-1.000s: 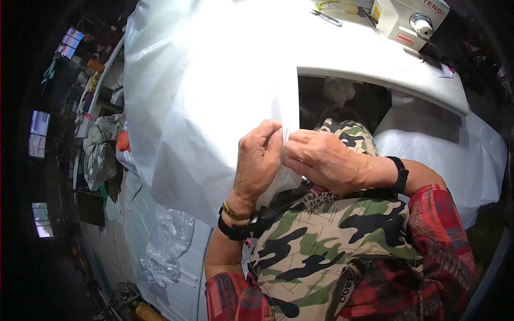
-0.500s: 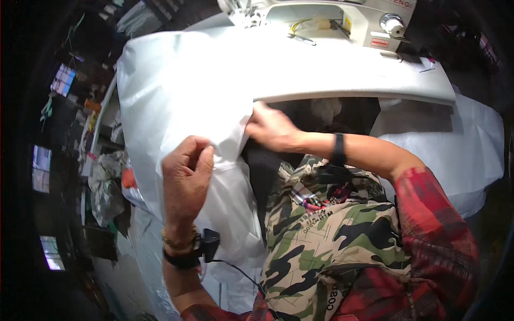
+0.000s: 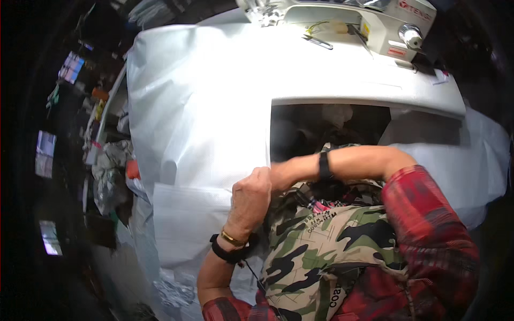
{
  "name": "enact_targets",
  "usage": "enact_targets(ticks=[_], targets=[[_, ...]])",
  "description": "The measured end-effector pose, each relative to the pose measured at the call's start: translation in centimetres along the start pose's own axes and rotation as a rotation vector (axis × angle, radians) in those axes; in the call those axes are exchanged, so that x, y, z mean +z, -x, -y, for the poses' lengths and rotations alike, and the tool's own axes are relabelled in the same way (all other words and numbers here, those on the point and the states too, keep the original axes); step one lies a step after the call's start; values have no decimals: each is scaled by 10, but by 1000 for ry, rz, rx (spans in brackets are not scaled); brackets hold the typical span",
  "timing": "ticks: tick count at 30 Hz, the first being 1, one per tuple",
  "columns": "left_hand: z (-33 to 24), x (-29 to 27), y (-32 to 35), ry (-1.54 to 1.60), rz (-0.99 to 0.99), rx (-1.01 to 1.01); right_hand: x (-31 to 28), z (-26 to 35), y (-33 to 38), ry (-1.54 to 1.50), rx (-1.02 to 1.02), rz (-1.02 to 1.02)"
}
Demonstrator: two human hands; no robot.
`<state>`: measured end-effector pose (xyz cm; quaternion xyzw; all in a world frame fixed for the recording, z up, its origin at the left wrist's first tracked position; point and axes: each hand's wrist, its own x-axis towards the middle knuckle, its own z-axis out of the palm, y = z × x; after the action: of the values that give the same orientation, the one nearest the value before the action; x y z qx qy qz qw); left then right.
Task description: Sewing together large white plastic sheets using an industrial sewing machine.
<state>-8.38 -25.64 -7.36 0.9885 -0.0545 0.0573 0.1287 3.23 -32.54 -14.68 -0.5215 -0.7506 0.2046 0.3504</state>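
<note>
A large white sheet (image 3: 198,123), smooth and slightly shiny, covers the left of the sewing machine table and hangs over its front edge. My left hand (image 3: 251,195) is closed on the sheet's right-hand edge, below the tabletop. Close against it is my right hand (image 3: 279,176), at the same edge; its fingers are hidden behind the left hand. A flap of the sheet lies folded over to the left of my left hand, with a straight upper border.
A white sewing machine (image 3: 393,35) stands at the back of the pale table (image 3: 369,80), with tweezers (image 3: 318,41) lying near it. More white sheeting (image 3: 455,160) hangs at the right. Plastic bags (image 3: 112,171) are heaped at the left.
Both hands have moved down toward me along the sheet's edge, and my left hand has shifted right to meet the right one. The sheet's edge now hangs straighter, with a folded flap visible.
</note>
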Motion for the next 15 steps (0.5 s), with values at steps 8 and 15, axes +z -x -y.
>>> enact_targets(ticks=[8, 15], targets=[[-1, 27, 17, 617, -268, -534, -115, 0, 50, 430, 145, -259], [-5, 34, 19, 979, -455, -586, -114, -13, 40, 541, 5, -228]])
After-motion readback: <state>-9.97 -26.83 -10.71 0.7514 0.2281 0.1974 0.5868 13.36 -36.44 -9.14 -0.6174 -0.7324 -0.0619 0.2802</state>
